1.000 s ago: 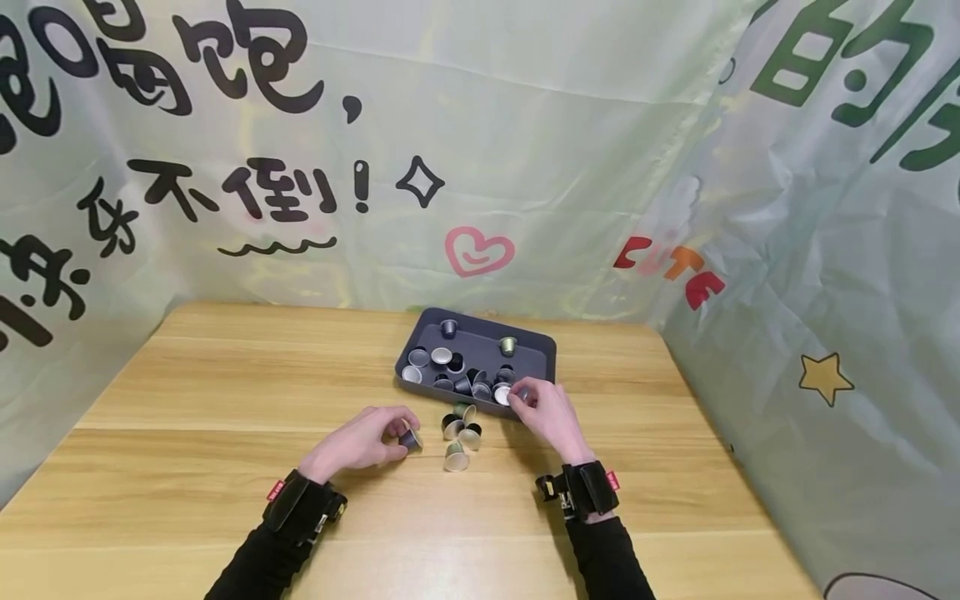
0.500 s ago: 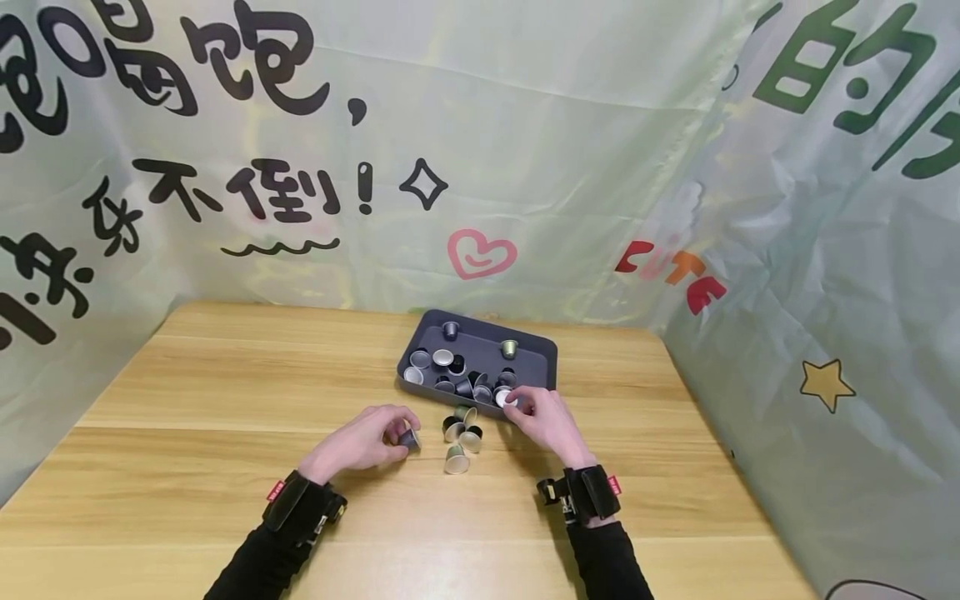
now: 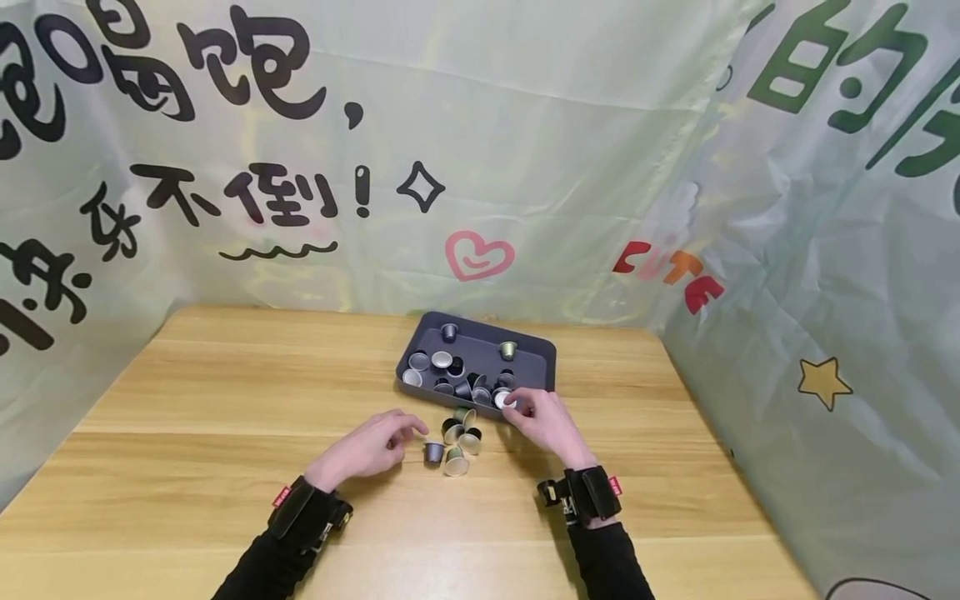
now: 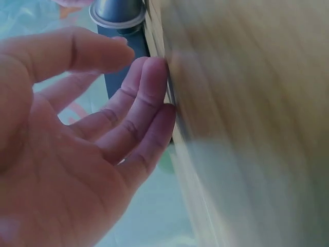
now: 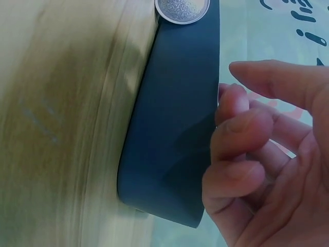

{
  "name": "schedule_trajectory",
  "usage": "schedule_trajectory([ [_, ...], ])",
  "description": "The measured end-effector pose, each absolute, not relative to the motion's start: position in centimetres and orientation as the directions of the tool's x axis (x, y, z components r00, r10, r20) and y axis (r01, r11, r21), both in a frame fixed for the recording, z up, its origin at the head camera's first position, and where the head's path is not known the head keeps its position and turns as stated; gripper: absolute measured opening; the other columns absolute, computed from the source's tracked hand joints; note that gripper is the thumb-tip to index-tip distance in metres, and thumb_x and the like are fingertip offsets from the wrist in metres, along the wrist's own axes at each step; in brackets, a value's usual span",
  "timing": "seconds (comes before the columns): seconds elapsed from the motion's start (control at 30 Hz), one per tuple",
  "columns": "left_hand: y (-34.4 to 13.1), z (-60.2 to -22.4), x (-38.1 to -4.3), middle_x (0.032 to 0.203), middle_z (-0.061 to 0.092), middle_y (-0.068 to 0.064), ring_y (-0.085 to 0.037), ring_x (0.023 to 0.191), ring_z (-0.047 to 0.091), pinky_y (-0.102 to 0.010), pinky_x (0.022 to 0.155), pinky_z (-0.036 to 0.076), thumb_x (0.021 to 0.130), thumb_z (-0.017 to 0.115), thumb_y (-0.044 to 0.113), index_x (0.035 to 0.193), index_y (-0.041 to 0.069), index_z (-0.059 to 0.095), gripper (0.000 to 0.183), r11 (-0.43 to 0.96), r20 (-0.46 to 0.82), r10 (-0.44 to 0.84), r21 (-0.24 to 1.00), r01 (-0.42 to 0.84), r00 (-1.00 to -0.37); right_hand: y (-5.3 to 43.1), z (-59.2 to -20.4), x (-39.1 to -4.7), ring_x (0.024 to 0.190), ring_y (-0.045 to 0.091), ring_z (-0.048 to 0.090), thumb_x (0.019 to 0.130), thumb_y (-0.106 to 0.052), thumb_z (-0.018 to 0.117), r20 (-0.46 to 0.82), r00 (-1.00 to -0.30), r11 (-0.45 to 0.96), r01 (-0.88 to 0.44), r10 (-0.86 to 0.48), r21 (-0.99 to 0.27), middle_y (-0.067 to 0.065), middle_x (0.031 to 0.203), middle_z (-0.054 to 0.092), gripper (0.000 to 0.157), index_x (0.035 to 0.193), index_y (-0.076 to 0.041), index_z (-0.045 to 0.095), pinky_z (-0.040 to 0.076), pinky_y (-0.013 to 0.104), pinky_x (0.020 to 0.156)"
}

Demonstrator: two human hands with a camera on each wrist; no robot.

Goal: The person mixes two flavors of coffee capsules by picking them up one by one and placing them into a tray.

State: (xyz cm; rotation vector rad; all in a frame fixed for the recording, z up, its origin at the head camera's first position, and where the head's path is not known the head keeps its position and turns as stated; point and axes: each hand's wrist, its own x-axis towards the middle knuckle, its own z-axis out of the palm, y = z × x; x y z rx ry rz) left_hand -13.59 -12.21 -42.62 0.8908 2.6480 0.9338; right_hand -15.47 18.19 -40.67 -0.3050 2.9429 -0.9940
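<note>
My left hand [image 3: 371,448] is just left of a grey-blue coffee capsule [image 3: 432,452] that stands on the table. In the left wrist view its fingers are loosely bent with nothing between them, and a capsule [image 4: 119,13] shows beyond. My right hand [image 3: 546,423] hovers at the tray's near right edge, fingertips by a white-lidded capsule [image 3: 504,400]. In the right wrist view its thumb and loosely curled fingers [image 5: 241,134] hold nothing visible. Between the hands lie a green capsule [image 3: 456,462] and several dark and pale capsules [image 3: 470,440].
The dark grey tray [image 3: 480,337] stands at the table's back, holding several capsules mostly along its near side. A green one [image 3: 508,350] sits at its right. The wooden table [image 3: 262,375] meets a printed cloth [image 3: 570,208] behind and at the right.
My left hand has let go of the grey-blue capsule, which now stands to its right, beside the green one. The right hand has shifted slightly down and left and stays at the tray edge.
</note>
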Motion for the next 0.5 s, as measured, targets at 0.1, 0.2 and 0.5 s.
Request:
schedule_trajectory([
  [0.1, -12.24, -42.62, -13.46, 0.120, 0.064, -0.013, -0.025, 0.104, 0.064, -0.043, 0.091, 0.058, 0.081, 0.060, -0.008, 0.127, 0.009, 0.064, 0.048, 0.612, 0.003, 0.609, 0.634, 0.472, -0.793, 18.26, -40.79, -15.42, 0.057, 0.009, 0.052, 0.091, -0.020, 0.071, 0.045, -0.980, 0.776, -0.180, -0.192, -0.605, -0.002, 0.070, 0.069, 0.018, 0.106, -0.009, 0.074, 0.041, 0.023, 0.057],
  [0.2, -12.17, -42.58, -13.45, 0.127, 0.062, -0.013, -0.022, 0.103, 0.064, -0.039, 0.089, 0.058, 0.083, 0.062, -0.004, 0.129, 0.009, 0.063, 0.048, 0.594, -0.001, 0.627, 0.648, 0.477, -0.779, 18.31, -40.86, -15.49, 0.057, 0.009, 0.053, 0.091, -0.020, 0.071, 0.047, -0.980, 0.773, -0.182, -0.193, -0.608, -0.001, 0.071, 0.069, 0.019, 0.106, -0.008, 0.074, 0.041, 0.023, 0.056],
  [0.5, -12.14, -42.63, -13.60, 0.128, 0.061, -0.010, -0.015, 0.102, 0.062, -0.032, 0.090, 0.058, 0.090, 0.067, 0.008, 0.128, 0.007, 0.064, 0.038, 0.507, 0.014, 0.696, 0.698, 0.505, -0.718, 18.38, -40.70, -15.65, 0.055, 0.010, 0.050, 0.092, -0.021, 0.071, 0.033, -0.978, 0.776, -0.183, -0.204, -0.603, -0.004, 0.068, 0.065, 0.019, 0.107, -0.010, 0.074, 0.039, 0.023, 0.055],
])
